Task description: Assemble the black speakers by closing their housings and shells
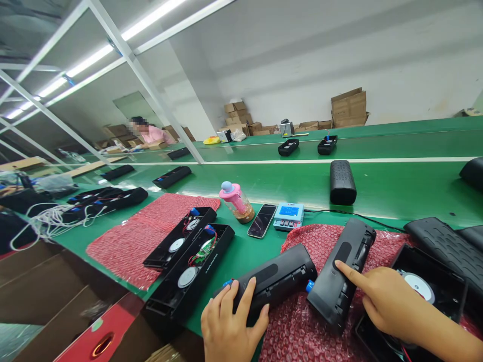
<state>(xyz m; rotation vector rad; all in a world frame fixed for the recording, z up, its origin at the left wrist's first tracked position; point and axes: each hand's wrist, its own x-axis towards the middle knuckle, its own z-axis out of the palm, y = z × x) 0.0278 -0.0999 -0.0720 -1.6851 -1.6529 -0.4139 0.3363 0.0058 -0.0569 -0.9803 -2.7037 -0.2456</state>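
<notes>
My left hand [234, 322] lies over the near end of a black speaker housing [279, 274], thumb on its near side and fingers spread across the top. The extended index finger of my right hand [392, 296] touches the dark oval panel of a second black speaker housing [345, 271]; the hand grasps nothing, its other fingers curled and partly hidden. Blue connectors show at the ends of both housings. Beneath the second one is red bubble wrap [298, 322]. Left of my left hand, two open speaker shells [206, 269] hold round drivers, wires and a green board.
A pink-topped bottle [237, 203], a phone [262, 221] and a small blue meter [289, 216] with a cable stand behind the housings. An open shell with a driver [418, 286] lies right. More speakers [342, 182] sit on the green bench. A person [151, 133] sits far left.
</notes>
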